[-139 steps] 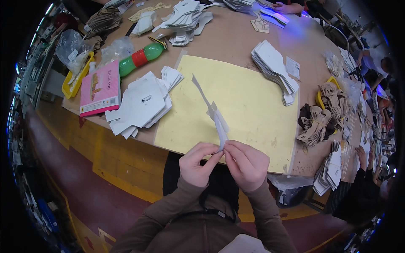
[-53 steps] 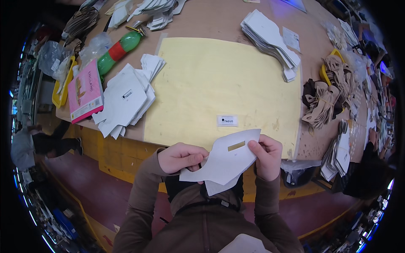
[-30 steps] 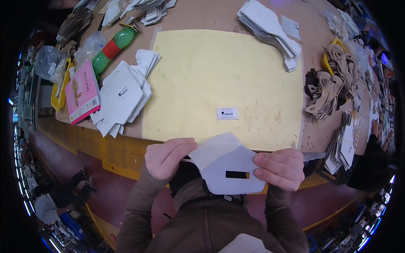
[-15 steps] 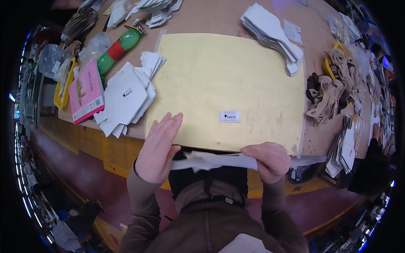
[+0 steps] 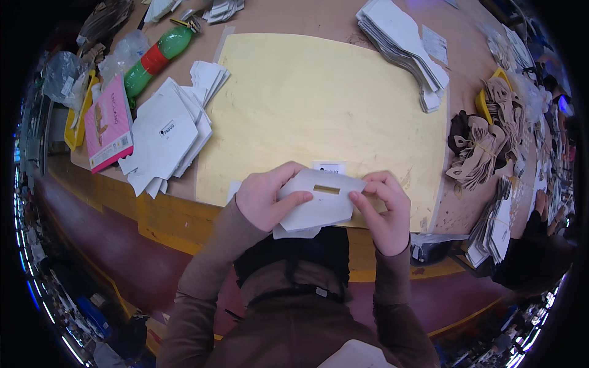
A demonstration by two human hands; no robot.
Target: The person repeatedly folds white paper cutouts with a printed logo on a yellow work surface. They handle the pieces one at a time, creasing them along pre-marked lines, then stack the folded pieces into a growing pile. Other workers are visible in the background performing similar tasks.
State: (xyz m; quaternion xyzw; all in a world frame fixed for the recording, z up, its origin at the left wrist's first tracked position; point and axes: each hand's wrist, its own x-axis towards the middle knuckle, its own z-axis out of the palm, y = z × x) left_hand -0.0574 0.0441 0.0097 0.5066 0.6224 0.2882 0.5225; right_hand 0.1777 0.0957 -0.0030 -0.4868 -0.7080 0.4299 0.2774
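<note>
Both my hands hold a white cut piece [image 5: 316, 211] with angled edges and a narrow rectangular slot, over the near edge of the yellow sheet [image 5: 319, 98]. My left hand [image 5: 265, 199] is closed on its left side, thumb on top. With thumb and fingers, my right hand [image 5: 386, 208] pinches its upper right corner. More white material shows under its lower edge; whether it is a separate piece I cannot tell. Just beyond lies a small white printed label [image 5: 330, 165], partly hidden by the piece.
Left on the table are a stack of white cut pieces [image 5: 175, 132], a pink notebook [image 5: 109, 126] and a green bottle with a red band [image 5: 156, 59]. Right are white strips [image 5: 402, 52], bundled beige pieces [image 5: 485, 144] by a yellow tray [image 5: 485, 101], and another white stack [image 5: 491, 224].
The white piece has come up from below the table edge and turned from nearly edge-on to face up. My left hand, flat before, has closed on it. My right hand keeps hold.
</note>
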